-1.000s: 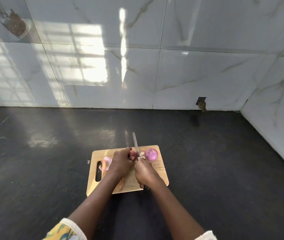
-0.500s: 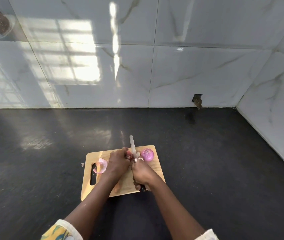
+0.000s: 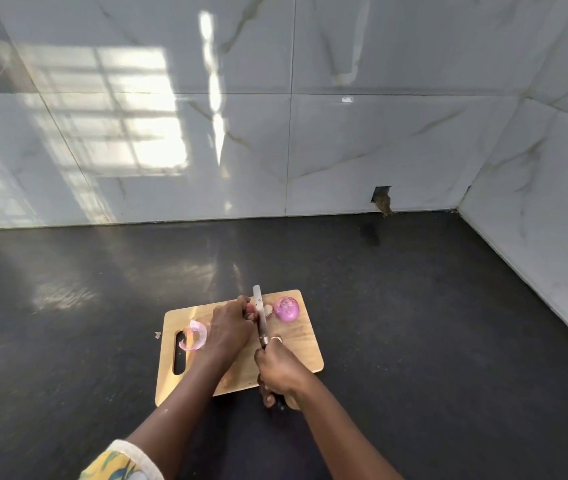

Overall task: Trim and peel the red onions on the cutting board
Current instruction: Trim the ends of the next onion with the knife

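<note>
Right grip [image 3: 280,372] has drawn the clasped knife [image 3: 261,317] back; left grip [image 3: 228,329] clutches a half-hidden onion [image 3: 250,310] beside peel [image 3: 195,336].

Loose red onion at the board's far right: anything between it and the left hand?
Yes: the knife, gripped by the right hand, lies between the left hand (holding another onion) and the loose onion, with a small cut-off piece beside it.

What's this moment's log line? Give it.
left hand holds red onion; right hand grips steel knife; peeled purple onion on wooden board

Purple onion [image 3: 286,309], tan board [image 3: 305,348], black counter [image 3: 414,341]
</note>
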